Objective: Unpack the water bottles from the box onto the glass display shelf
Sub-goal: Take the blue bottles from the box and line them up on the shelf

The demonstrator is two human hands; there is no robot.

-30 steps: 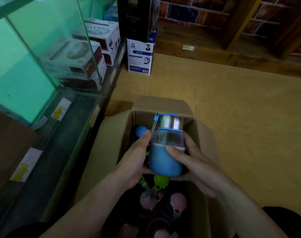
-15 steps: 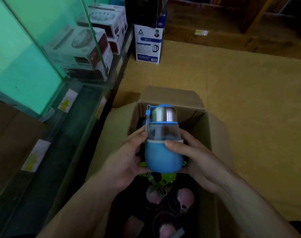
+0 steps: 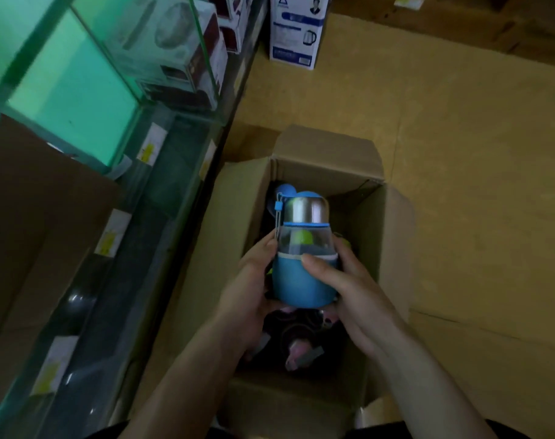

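Holding a blue bottle upright over the open cardboard box, both hands wrapped round its lower blue sleeve. Left hand curls against the bottle's left side, fingertips reaching the clear band above the sleeve. Right hand grips from the right, thumb laid across the front at the sleeve's top edge.

Bottle: steel cap with a blue top, blue strap hanging down its left side, clear middle, blue base. It sits above the box's opening, not on the shelf.

Inside the box more bottles stand below: pink lids under the held bottle, a blue lid at the far end, something green seen through the clear band. Box flaps fold outward.

The box rests on the tan floor, just beside the glass shelf on the left. The shelf edge carries white and yellow price labels. Boxed goods sit behind the glass further along. A white and blue kettle carton stands on the floor beyond the box.
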